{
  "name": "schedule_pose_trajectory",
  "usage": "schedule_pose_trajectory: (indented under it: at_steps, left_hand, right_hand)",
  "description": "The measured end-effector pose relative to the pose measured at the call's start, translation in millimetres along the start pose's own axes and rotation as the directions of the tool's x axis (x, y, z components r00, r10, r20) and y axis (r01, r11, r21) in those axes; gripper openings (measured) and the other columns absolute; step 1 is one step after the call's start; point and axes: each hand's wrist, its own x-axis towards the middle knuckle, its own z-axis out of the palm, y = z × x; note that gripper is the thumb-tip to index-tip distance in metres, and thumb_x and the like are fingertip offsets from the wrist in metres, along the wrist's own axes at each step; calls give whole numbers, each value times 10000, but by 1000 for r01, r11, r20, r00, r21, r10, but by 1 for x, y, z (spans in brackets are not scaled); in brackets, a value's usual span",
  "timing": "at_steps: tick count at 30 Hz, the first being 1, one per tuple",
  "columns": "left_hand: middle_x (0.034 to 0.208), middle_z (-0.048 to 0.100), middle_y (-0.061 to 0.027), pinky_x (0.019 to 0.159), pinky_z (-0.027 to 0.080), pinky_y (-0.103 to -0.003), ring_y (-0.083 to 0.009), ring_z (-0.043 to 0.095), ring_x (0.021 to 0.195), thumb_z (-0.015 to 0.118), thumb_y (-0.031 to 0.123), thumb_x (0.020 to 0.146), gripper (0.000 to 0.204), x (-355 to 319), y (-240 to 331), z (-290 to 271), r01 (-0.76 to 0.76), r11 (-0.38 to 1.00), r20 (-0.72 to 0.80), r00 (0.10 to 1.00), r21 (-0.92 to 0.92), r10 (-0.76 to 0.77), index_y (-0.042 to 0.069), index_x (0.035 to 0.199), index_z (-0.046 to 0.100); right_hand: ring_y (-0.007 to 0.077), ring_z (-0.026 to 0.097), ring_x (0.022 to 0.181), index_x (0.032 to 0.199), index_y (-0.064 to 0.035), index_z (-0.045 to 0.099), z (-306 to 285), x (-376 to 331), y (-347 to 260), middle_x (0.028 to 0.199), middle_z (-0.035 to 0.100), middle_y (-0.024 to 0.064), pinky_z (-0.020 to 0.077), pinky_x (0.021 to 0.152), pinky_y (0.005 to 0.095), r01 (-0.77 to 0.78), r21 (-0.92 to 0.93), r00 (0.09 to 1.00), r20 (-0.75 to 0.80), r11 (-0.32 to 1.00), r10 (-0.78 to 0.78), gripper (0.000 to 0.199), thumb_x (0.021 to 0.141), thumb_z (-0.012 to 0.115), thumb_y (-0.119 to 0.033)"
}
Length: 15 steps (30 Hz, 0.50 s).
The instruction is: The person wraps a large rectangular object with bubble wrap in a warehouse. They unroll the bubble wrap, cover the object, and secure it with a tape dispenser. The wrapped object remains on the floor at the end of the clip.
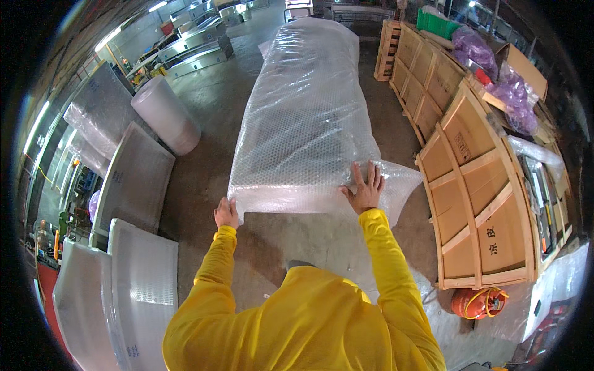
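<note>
A long, box-shaped object under bubble wrap [303, 123] stretches away from me down the middle; what lies inside is hidden. At its near left corner, my left hand [226, 213] has its fingers closed on the edge of the bubble wrap. My right hand [365, 188] lies flat on the wrap near the right corner, fingers spread, gripping nothing. Beside that hand a loose flap of bubble wrap [402, 184] sticks out to the right and hangs down.
Wooden crates [479, 198] line the right side, with purple plastic film [475, 49] and a green bin [436, 23] on top. An orange gas cylinder [475, 303] stands at lower right. To the left are a bubble wrap roll [166, 114] and leaning wrapped panels [133, 179].
</note>
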Motion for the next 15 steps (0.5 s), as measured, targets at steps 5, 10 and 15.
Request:
schedule_pose_trajectory:
  at_steps: [5,10,15]
  left_hand:
    - [893,639,-232,773,440,-528,-426,600,839,451,364,956,369,-19,-7,1,-63,989,32,997,-137,69,12,945,559]
    - [838,630,-235,746,426,-508,-429,592,803,463,362,951,354,-24,-13,-7,-85,978,105,989,-189,106,18,927,541]
    - [990,599,-172,864,406,-469,-390,548,968,669,349,814,453,-8,9,-51,-241,947,-201,959,-214,199,29,1108,542]
  right_hand:
    - [401,271,1351,1387,-294,443,14,5,23,1492,310,110,187,1065,622,103,-137,991,98,985,-90,765,730,610,-646]
    - [363,293,1347,1403,-278,415,10,11,38,1479,331,95,220,1083,570,200,-264,971,185,944,-154,769,738,606,-612]
    - [371,281,1354,1420,-190,376,-14,4,13,1488,283,167,217,1080,571,119,-318,988,129,941,-81,847,733,630,-615]
